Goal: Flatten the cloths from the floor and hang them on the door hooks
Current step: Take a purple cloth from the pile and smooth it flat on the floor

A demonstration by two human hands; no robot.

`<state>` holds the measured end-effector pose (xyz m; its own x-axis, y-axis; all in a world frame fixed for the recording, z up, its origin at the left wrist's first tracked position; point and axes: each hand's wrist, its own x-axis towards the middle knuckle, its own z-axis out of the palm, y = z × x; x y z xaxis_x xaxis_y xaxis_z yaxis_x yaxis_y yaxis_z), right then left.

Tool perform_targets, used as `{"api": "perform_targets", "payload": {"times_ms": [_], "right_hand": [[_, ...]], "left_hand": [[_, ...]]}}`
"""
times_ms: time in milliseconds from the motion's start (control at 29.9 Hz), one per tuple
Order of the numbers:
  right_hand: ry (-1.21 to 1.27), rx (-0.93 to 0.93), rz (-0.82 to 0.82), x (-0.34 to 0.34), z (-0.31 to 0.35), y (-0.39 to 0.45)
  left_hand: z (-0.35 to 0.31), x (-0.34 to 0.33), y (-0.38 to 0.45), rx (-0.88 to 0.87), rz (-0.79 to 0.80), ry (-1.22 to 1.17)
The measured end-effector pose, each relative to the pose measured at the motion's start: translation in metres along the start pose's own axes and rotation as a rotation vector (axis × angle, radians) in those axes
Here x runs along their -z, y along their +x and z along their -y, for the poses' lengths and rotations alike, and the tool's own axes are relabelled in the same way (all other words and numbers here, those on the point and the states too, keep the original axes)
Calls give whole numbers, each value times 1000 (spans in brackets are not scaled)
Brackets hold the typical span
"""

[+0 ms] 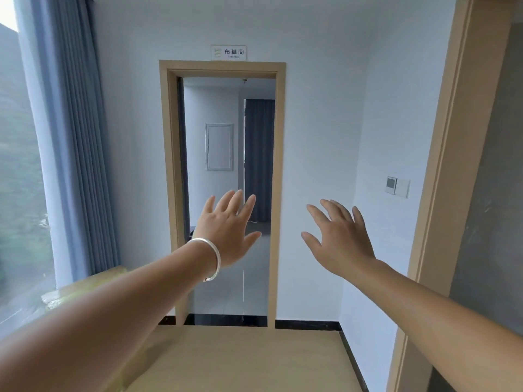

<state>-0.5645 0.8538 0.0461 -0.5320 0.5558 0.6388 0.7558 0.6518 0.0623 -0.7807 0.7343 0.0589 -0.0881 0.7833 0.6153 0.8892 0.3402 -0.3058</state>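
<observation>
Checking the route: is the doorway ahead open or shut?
Open. The doorway shows the next room's floor, wall panel and curtain straight through.

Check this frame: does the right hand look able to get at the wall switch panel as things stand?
Probably not without stepping closer. The right hand is open, holds nothing and hangs in mid-air short of the wall, while the switch panel sits higher and farther right. Nothing blocks the way.

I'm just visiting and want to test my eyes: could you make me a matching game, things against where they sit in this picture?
Things:
1. silver bangle
2. blue pleated curtain
3. small white sign with dark characters
4. white wall switch panel

Places:
A. above the doorway
B. right-hand wall
C. beside the window at left
D. left wrist

Pairs: 1-D, 2-C, 3-A, 4-B
</observation>
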Motion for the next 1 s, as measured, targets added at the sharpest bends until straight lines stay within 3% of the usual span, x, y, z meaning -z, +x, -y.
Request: {"api": "perform_targets", "payload": {"times_ms": [268, 603, 1004], "right_hand": [[-10, 38, -17, -77, -62, 104], [-6, 41, 70, -194, -90, 195], [-66, 77, 91, -329, -48, 381]], "left_hand": [[-3, -78, 110, 52, -22, 34], [8, -197, 196, 57, 79, -13], [121, -360, 319, 120, 86, -87]]}}
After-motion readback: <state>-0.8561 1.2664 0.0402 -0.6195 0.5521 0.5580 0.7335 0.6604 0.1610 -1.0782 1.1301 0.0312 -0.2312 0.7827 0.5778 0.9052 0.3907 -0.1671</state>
